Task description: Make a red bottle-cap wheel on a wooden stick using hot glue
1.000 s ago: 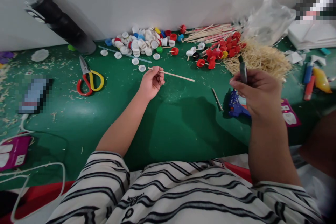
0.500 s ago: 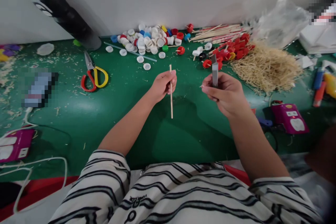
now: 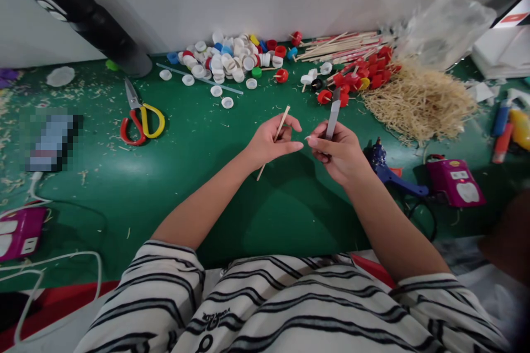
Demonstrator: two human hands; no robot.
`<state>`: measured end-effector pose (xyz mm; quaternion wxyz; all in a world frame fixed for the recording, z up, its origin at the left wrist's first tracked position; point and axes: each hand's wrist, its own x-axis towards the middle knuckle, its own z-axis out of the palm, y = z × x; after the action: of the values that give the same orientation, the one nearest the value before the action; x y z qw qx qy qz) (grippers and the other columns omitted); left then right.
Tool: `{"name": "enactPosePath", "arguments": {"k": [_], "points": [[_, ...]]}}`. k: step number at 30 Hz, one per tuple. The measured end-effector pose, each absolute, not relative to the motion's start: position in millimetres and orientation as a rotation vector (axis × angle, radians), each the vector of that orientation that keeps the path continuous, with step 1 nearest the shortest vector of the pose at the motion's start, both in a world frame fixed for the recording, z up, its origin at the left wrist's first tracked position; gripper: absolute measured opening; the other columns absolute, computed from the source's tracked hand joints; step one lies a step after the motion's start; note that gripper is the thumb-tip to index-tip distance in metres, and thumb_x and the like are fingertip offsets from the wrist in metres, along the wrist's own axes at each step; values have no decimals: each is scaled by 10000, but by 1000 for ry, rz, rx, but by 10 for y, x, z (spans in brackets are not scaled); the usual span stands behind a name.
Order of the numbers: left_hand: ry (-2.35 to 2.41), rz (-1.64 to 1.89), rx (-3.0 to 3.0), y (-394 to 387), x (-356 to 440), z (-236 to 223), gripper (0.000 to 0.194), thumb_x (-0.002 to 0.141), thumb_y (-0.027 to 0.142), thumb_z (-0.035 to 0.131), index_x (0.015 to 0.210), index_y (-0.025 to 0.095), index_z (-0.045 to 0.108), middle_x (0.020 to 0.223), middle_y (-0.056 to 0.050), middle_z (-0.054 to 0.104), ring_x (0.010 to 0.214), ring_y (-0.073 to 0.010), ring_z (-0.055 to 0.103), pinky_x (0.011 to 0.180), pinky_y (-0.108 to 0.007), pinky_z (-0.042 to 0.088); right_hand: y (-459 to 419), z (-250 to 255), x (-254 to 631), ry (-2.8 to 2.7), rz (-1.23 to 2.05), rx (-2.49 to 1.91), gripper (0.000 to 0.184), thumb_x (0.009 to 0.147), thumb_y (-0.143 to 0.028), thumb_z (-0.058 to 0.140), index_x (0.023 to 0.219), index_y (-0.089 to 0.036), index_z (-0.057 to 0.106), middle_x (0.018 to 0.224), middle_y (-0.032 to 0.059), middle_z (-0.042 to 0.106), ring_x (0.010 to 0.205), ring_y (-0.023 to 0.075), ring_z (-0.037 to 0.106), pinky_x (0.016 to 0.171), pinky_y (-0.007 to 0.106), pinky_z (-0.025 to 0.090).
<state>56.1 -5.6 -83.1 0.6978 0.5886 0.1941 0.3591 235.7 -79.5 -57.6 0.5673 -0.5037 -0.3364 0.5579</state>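
Note:
My left hand (image 3: 271,146) holds a thin wooden stick (image 3: 284,119) in the crook of its bent fingers. The stick slants, its lower end showing below the hand. Thumb and index finger of this hand reach apart toward the right hand. My right hand (image 3: 342,154) is closed round a flat grey metal blade (image 3: 332,116), which points up and away from me. A tiny pale bit (image 3: 307,138) shows at the right thumb tip, too small to name. The two hands are close together but apart, above the green table (image 3: 199,176).
Bottle caps (image 3: 238,60) lie heaped at the back, near wooden sticks (image 3: 339,47) and red caps on sticks (image 3: 372,71). Wood shavings (image 3: 422,102), a blue glue gun (image 3: 387,172) and a magenta power socket (image 3: 455,182) are to the right. Scissors (image 3: 133,94) and a phone (image 3: 53,140) lie left.
Both hands have come together over the middle, the right moving left with the blade. In the left hand the stick has turned from crosswise to slanting, and its thumb and index finger have parted.

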Motion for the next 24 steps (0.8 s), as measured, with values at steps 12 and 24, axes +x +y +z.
{"name": "enactPosePath", "arguments": {"k": [12, 24], "points": [[561, 1012, 1541, -239, 658, -802, 255, 818, 362, 839, 892, 199, 659, 531, 122, 351, 451, -45, 284, 449, -204, 248, -808, -557, 2347, -758, 1364, -1170, 420, 528, -276, 995, 742, -217, 638, 657, -60, 563, 502, 48, 399, 415, 225, 216], [597, 978, 1460, -248, 644, -775, 340, 799, 484, 865, 854, 202, 684, 535, 98, 401, 460, -53, 338, 456, -226, 275, -822, -561, 2364, -806, 1383, -1189, 396, 576, -310, 981, 776, -222, 651, 695, -49, 560, 539, 55, 384, 425, 231, 238]]}}
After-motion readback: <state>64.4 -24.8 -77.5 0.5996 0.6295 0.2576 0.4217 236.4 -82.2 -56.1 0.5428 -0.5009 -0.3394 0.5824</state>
